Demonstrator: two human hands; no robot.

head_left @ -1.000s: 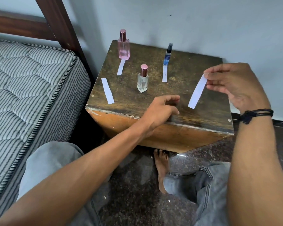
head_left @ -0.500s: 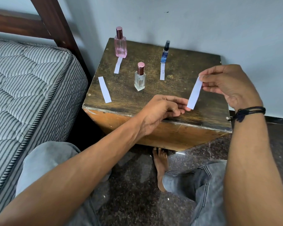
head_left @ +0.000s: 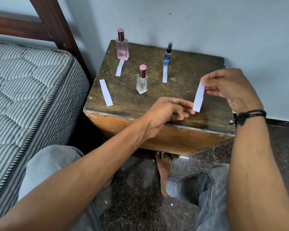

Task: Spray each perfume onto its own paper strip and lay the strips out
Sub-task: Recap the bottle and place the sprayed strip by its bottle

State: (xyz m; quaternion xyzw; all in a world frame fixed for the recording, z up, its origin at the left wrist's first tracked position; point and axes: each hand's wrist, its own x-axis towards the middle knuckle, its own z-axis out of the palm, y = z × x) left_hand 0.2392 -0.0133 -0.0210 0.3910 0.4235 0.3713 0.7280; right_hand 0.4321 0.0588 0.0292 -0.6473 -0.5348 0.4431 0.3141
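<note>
A worn, dark wooden table [head_left: 190, 67] stands against a pale wall, its top scuffed and its front edge chipped. The right hand [head_left: 230, 90] hangs over the table's right side, thumb and forefinger pinching the top end of the held strip [head_left: 199, 96], a plain white slip that slants down and to the left, above the wood. The left hand [head_left: 165, 112] sits at the front edge, fingers curled, with thumb and forefinger closed on the strip's lower corner.

Three bottles stand upright. The pink bottle [head_left: 122, 47], the tallest, is at the far left corner. The clear bottle [head_left: 142, 80], with a rose cap, is near the middle. The thin blue spray [head_left: 167, 55] stands toward the back. A short strip [head_left: 120, 68] lies just in front of the pink bottle, another strip [head_left: 164, 74] just in front of the blue spray, and a longer loose strip [head_left: 106, 92] lies near the left edge.

A striped mattress [head_left: 23, 97] closes in the left side, close beside the table. The wood's right half lies bare beneath the raised strip, as does the patch in front of the clear bottle.
</note>
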